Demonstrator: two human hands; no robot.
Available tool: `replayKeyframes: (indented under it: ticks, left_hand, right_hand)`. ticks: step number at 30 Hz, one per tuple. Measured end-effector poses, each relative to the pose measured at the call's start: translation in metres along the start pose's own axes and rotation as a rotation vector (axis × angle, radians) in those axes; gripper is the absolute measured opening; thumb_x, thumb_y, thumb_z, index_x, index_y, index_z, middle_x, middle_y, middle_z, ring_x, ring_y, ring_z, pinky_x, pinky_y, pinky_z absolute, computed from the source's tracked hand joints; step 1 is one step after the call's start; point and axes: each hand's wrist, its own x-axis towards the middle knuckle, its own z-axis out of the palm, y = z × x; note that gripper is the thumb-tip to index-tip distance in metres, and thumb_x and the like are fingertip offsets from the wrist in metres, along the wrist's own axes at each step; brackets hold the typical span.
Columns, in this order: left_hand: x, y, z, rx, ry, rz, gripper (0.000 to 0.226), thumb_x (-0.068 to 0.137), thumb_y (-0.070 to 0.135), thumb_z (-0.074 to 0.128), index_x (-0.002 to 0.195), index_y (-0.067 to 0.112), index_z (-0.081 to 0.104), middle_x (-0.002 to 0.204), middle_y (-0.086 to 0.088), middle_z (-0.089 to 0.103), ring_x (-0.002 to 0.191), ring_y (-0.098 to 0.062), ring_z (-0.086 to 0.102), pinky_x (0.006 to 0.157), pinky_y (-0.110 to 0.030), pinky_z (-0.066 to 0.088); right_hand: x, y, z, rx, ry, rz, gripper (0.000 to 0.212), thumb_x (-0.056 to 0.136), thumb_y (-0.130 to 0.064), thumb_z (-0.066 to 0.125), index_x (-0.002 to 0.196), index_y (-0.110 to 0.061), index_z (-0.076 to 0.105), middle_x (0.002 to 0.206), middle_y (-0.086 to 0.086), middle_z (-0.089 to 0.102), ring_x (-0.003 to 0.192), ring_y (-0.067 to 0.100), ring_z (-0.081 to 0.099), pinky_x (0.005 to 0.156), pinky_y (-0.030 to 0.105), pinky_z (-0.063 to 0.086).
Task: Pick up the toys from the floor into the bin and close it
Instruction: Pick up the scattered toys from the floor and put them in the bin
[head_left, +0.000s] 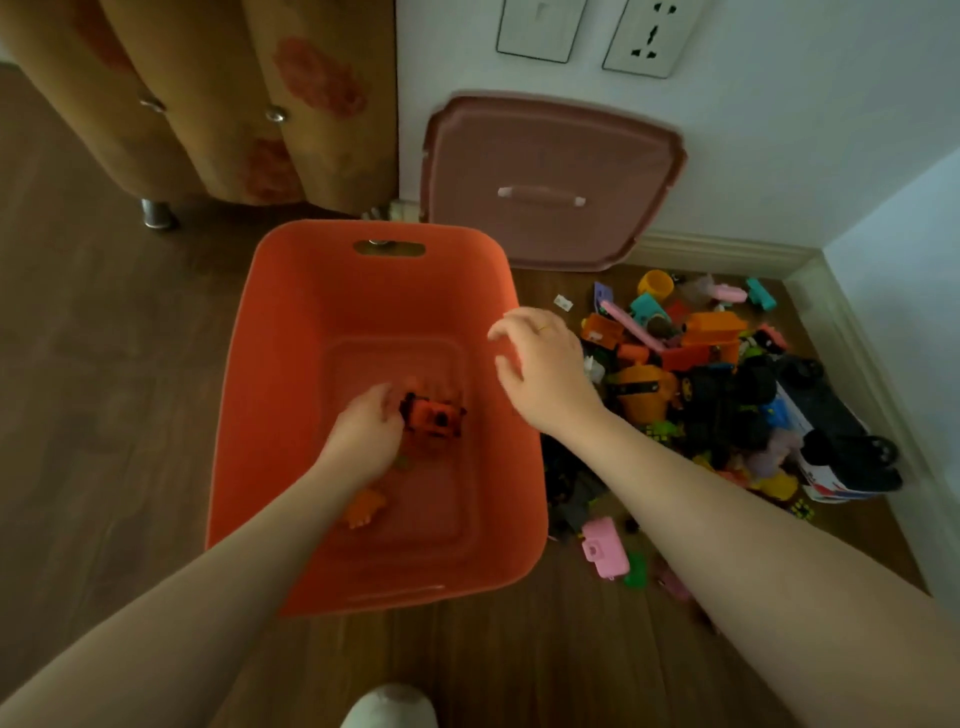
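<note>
wooden floor (104, 364); left hand (366, 431) inside bin (270, 364)

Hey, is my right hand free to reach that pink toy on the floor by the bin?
Probably yes. The right hand is open and empty above the bin rim, and the pink toy lies uncovered beside it.

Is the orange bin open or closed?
Open: the orange bin has no cover, and its lid leans against the wall behind it.

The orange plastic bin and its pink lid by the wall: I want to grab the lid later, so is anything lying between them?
Head view: no toys between orange plastic bin and pink lid, only bare wooden floor.
</note>
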Motion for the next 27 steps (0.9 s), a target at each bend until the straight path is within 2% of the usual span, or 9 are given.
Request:
replayKeyframes:
  ticks: [3,5,8,14,17,21,23,25,27]
  left_hand:
    - [-0.008,0.022,0.001,-0.015,0.04,0.194,0.045,0.095,0.013,0.043,0.14,0.015,0.037,0.139,-0.007,0.043,0.115,-0.025,0.051,0.088,-0.026,0.044]
    - [-0.013,0.039,0.006,0.038,0.044,0.363,0.043,0.093,0.011,0.045,0.136,0.014,0.043,0.137,-0.007,0.044,0.124,-0.026,0.043,0.102,-0.032,0.037]
    - [-0.018,0.064,0.02,0.112,0.057,0.571,0.04,0.089,0.006,0.048,0.129,0.012,0.05,0.132,-0.006,0.048,0.126,-0.025,0.038,0.105,-0.029,0.027]
    - [-0.025,0.125,0.066,0.186,-0.02,0.785,0.048,0.081,-0.01,0.034,0.124,0.0,0.054,0.135,-0.015,0.046,0.139,-0.031,0.025,0.112,-0.024,0.009]
    - [-0.027,0.156,0.087,0.185,-0.124,0.721,0.055,0.086,-0.015,0.035,0.135,0.007,0.044,0.143,-0.006,0.037,0.142,-0.02,0.018,0.113,-0.022,0.013]
    - [-0.014,0.175,0.117,0.273,-0.207,0.491,0.051,0.091,-0.005,0.038,0.137,0.015,0.039,0.144,-0.004,0.031,0.13,-0.022,0.036,0.107,-0.031,0.034]
    - [-0.006,0.17,0.134,0.49,-0.247,0.409,0.044,0.095,0.01,0.04,0.139,0.017,0.035,0.147,-0.007,0.023,0.131,-0.03,0.032,0.106,-0.043,0.035]
    - [-0.003,0.163,0.149,0.73,-0.291,0.327,0.053,0.096,0.038,0.041,0.144,0.021,0.025,0.154,-0.008,0.008,0.139,-0.035,0.016,0.11,-0.049,0.026]
    - [0.002,0.154,0.159,0.814,-0.335,0.259,0.078,0.086,0.06,0.047,0.148,0.026,0.014,0.157,-0.006,-0.009,0.142,-0.036,-0.002,0.112,-0.055,0.016]
  right_hand:
    - [-0.004,0.036,-0.002,-0.012,0.063,0.224,0.031,0.092,-0.009,0.048,0.123,-0.012,0.052,0.131,0.008,0.051,0.126,0.026,0.041,0.103,0.039,0.036]
    - [-0.011,0.066,0.0,-0.057,-0.039,0.389,0.038,0.094,-0.011,0.045,0.131,-0.01,0.046,0.137,0.012,0.047,0.128,0.03,0.04,0.104,0.041,0.036]
    - [-0.026,0.104,0.009,0.042,-0.229,0.556,0.047,0.097,-0.018,0.043,0.142,-0.009,0.034,0.147,0.014,0.037,0.133,0.034,0.037,0.107,0.041,0.034]
    - [-0.054,0.158,0.029,0.088,-0.38,0.531,0.047,0.097,-0.004,0.035,0.144,-0.009,0.034,0.153,0.014,0.028,0.141,0.027,0.026,0.114,0.035,0.024]
    - [-0.045,0.175,0.034,0.083,-0.321,0.49,0.044,0.097,-0.004,0.038,0.141,-0.007,0.038,0.152,0.012,0.03,0.142,0.023,0.024,0.113,0.033,0.024]
    - [-0.024,0.196,0.051,0.125,-0.411,0.373,0.038,0.095,-0.007,0.042,0.132,-0.008,0.045,0.128,0.013,0.056,0.117,0.03,0.053,0.093,0.035,0.044]
    - [-0.017,0.205,0.059,0.112,-0.48,0.395,0.035,0.097,-0.014,0.039,0.131,-0.009,0.046,0.123,0.013,0.058,0.113,0.032,0.055,0.086,0.029,0.045]
    - [-0.017,0.213,0.066,0.068,-0.529,0.331,0.038,0.096,-0.018,0.044,0.134,-0.011,0.045,0.13,0.009,0.053,0.12,0.029,0.05,0.09,0.019,0.043]
    - [-0.019,0.215,0.07,0.017,-0.614,0.249,0.05,0.094,-0.019,0.048,0.142,-0.018,0.034,0.145,0.009,0.036,0.134,0.032,0.034,0.107,0.033,0.035]
